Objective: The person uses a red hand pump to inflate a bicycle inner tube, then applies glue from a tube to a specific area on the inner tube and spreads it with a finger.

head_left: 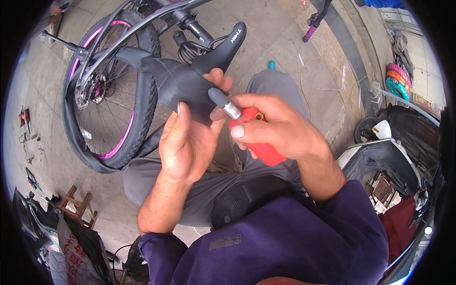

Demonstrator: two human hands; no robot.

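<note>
My left hand (pixel 183 142) holds a flattened stretch of black inner tube (pixel 173 85), with my thumb on its lower edge and my fingertips behind it. The tube runs back to the bicycle's rear wheel (pixel 113 135), which has a pink rim and a black tyre. My right hand (pixel 280 128) grips a red power tool (pixel 261 152) with a silver collar and a rounded dark grey tip (pixel 218 97). The tip sits at the tube's right side; whether it touches is unclear. A black saddle (pixel 221 50) lies just beyond the tube.
Loose tools (pixel 26 123) lie on the paved floor (pixel 42 85) at the left, above a small wooden stool (pixel 78 206). A scooter (pixel 368 164) stands at my right, with coloured coiled rings (pixel 396 80) beyond it. A purple-gripped pump-like item (pixel 311 31) is at the top.
</note>
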